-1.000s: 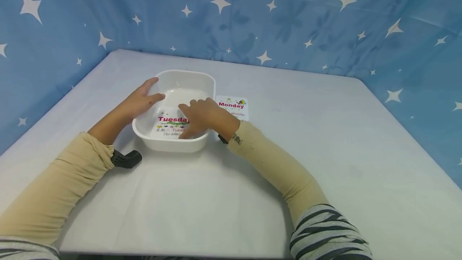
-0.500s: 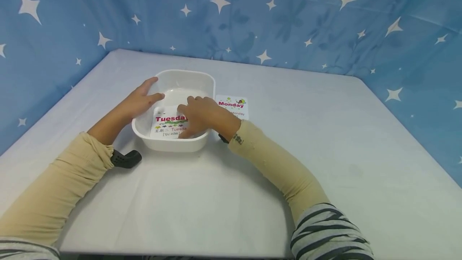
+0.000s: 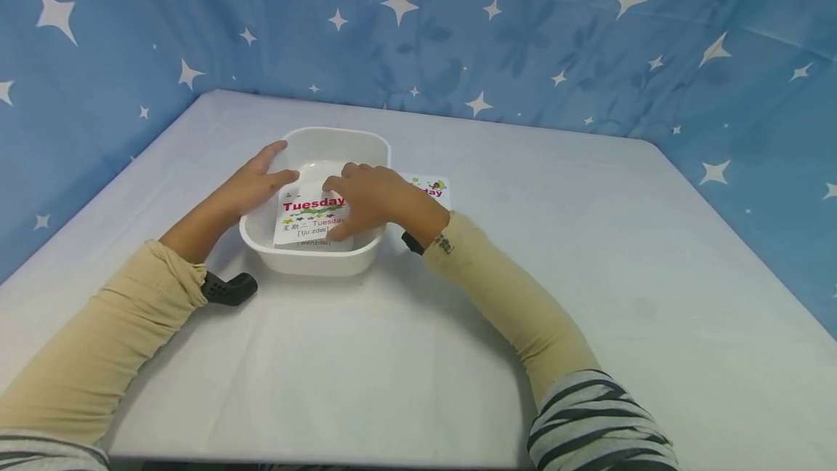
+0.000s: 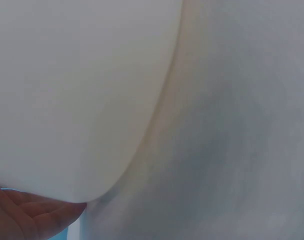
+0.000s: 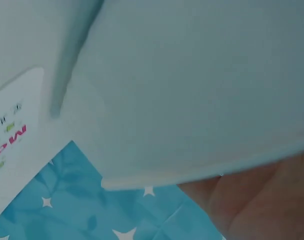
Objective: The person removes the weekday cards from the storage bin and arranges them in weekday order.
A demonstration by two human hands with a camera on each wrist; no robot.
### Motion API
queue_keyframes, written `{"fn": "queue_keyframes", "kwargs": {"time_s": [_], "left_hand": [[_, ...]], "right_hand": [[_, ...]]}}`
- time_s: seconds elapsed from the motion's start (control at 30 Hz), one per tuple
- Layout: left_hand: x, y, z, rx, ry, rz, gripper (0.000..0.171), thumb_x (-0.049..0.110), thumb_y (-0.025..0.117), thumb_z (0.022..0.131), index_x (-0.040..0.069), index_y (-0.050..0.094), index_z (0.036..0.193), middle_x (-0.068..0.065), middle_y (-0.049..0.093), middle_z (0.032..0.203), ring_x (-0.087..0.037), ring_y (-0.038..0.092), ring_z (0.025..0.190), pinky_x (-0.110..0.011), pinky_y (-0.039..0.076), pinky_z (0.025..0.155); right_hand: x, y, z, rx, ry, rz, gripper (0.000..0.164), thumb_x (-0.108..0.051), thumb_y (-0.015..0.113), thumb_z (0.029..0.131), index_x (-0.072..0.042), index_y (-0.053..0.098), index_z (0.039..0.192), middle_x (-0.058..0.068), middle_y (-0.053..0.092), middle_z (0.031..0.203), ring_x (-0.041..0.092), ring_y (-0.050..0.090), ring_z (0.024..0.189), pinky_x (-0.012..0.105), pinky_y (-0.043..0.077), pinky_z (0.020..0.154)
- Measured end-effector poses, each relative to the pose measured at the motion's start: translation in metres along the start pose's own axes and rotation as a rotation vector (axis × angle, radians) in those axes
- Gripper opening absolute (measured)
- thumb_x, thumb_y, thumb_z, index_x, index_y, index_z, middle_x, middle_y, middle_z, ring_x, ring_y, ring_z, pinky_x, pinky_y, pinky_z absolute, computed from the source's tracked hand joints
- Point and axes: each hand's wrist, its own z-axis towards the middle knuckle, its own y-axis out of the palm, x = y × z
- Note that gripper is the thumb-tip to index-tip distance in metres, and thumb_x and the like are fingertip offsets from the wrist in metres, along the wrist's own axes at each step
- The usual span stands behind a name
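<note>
A white plastic tub [image 3: 314, 263] stands on the table, left of middle in the head view. My left hand [image 3: 253, 184] holds its left rim, thumb inside; in the left wrist view only part of that hand [image 4: 37, 217] shows past the tub wall [image 4: 82, 100]. Inside the tub my right hand [image 3: 374, 198] pinches a white Tuesday flashcard [image 3: 312, 220] at its right side. The card sits slightly tilted above another card [image 3: 341, 244], whose lower text line peeks out. The tub wall [image 5: 192, 100] hides the right fingertips in the right wrist view.
A Monday flashcard [image 3: 437, 184] lies on the white tablecloth [image 3: 588, 238] just right of the tub, partly behind my right hand. Dark wrist camera mounts [image 3: 229, 288] sit under both forearms. A blue curtain with white stars [image 3: 523, 35] hangs behind the table.
The Tuesday card has risen and tilted with my right hand, uncovering the lower edge of a card beneath. My right hand has moved slightly up and right; the left hand stays put.
</note>
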Motion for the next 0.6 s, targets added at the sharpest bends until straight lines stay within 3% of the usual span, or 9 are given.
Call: {"fn": "queue_keyframes", "kwargs": {"time_s": [0.2, 0.43, 0.6], "left_hand": [[0.0, 0.0, -0.001, -0.003, 0.006, -0.001, 0.071, 0.031, 0.04, 0.095, 0.017, -0.006, 0.148, -0.014, -0.006, 0.154, -0.039, 0.0, 0.139, -0.061, 0.008, 0.109], [0.0, 0.0, 0.0, -0.003, 0.007, -0.014, 0.07, 0.029, 0.04, 0.095, 0.017, -0.006, 0.148, -0.019, 0.003, 0.153, -0.042, 0.009, 0.138, -0.061, 0.018, 0.107], [0.0, 0.001, 0.001, 0.0, 0.001, -0.013, 0.071, 0.031, 0.04, 0.095, 0.017, -0.006, 0.148, -0.016, -0.001, 0.154, -0.04, 0.004, 0.139, -0.062, 0.014, 0.107]], "right_hand": [[0.006, -0.007, -0.005, 0.037, -0.009, 0.029, 0.087, -0.063, 0.058, 0.074, -0.025, 0.025, 0.144, 0.0, 0.044, 0.135, 0.017, 0.046, 0.117, 0.036, 0.041, 0.098], [0.015, -0.014, -0.011, 0.093, -0.007, 0.088, 0.087, -0.059, 0.063, 0.073, -0.024, 0.024, 0.144, -0.001, 0.045, 0.135, 0.015, 0.047, 0.115, 0.037, 0.039, 0.1], [0.023, -0.019, -0.015, 0.117, -0.004, 0.108, 0.085, -0.058, 0.064, 0.074, -0.025, 0.027, 0.143, -0.002, 0.043, 0.139, 0.015, 0.044, 0.12, 0.042, 0.034, 0.103]]}}
